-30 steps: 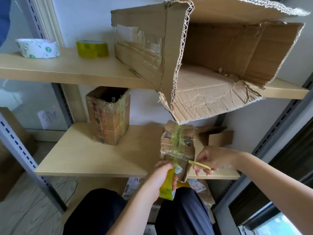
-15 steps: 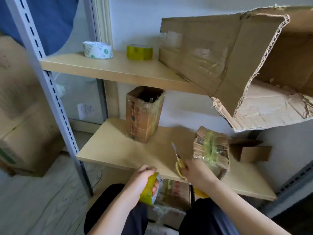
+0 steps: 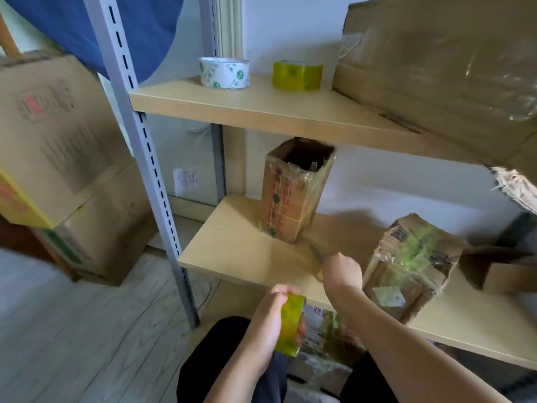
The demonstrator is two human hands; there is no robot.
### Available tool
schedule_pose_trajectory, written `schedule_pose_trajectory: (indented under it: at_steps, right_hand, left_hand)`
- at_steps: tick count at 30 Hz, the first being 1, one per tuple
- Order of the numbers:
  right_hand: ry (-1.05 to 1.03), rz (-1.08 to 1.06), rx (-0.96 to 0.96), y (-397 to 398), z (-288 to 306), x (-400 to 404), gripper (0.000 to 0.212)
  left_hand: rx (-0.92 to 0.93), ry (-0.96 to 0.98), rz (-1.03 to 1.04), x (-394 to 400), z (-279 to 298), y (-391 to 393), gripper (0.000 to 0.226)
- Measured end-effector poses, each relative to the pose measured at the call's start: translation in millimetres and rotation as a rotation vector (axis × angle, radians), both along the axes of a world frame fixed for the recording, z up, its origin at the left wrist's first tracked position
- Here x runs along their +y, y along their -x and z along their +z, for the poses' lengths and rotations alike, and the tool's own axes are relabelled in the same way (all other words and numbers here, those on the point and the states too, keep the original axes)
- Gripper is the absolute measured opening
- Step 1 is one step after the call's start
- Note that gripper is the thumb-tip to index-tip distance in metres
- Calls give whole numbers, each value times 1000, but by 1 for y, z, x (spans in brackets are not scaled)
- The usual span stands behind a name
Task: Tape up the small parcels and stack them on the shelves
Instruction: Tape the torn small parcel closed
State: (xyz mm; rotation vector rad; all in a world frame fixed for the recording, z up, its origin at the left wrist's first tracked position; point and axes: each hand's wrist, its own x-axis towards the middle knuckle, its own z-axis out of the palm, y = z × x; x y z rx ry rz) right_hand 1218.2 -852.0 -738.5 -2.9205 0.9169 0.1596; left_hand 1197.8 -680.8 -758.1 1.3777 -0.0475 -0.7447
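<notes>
A small cardboard parcel [image 3: 412, 266] wrapped in greenish tape stands on the lower shelf [image 3: 238, 254] at the right. My right hand [image 3: 343, 270] hovers over the shelf just left of it and grips yellow-handled scissors [image 3: 317, 255], blade pointing up and left. Below the shelf edge, my left hand [image 3: 271, 324] holds a yellow-green tape roll [image 3: 290, 325] above my lap. A taller taped parcel [image 3: 295, 190] with an open top stands further back on the same shelf. Another taped parcel [image 3: 322, 341] lies between my knees.
The upper shelf [image 3: 261, 107] carries a white patterned tape roll [image 3: 224, 73], a yellow tape roll [image 3: 297, 75] and a large torn cardboard box [image 3: 453, 71]. A small open box [image 3: 499, 267] sits at the lower shelf's right. Grey shelf upright [image 3: 145, 158]; big cartons [image 3: 58, 158] at left.
The view has swung left. My right hand came off the taped parcel and carried the scissors left over the shelf. My left hand pulled the tape roll down and away.
</notes>
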Motion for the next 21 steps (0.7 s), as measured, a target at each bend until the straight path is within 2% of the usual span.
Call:
schedule_pose_trajectory:
  at_steps: [3, 6, 9, 12, 17, 21]
  right_hand:
    - [-10, 35, 1, 4, 9, 3, 45]
    - [-29, 137, -141, 11, 25, 9, 29]
    - [-270, 292, -259, 25, 48, 28, 57]
    - [-417, 433, -236, 36, 71, 44, 55]
    - [-390, 445, -403, 34, 105, 62, 27]
    - [-273, 419, -536, 28, 135, 85, 24]
  left_hand:
    - [-42, -22, -55, 2, 0, 0, 26]
    - [5, -7, -27, 5, 9, 0, 26]
    - [78, -6, 42, 10, 19, 0, 26]
    - [86, 14, 95, 14, 34, -1, 33]
    - [9, 85, 96, 28, 77, -7, 32]
    - [-218, 98, 102, 43, 112, -12, 24]
